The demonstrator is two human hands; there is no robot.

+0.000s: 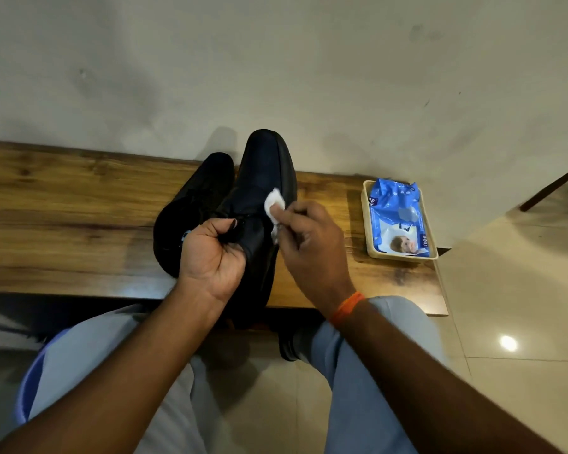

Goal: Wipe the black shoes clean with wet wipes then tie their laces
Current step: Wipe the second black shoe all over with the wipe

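Two black shoes stand on a wooden bench. The right shoe (263,178) is tilted up with its toe toward the wall. My left hand (210,253) grips it at the collar by the laces. My right hand (309,244) presses a white wet wipe (274,201) against that shoe's right side. The left shoe (194,204) lies flat beside it, partly hidden behind my left hand. Its laces are too dark to make out.
A blue pack of wet wipes (395,217) lies in a small beige tray (366,224) at the bench's right end. The bench (63,208) stands against a grey wall. My knees sit below its front edge, above a tiled floor (505,306).
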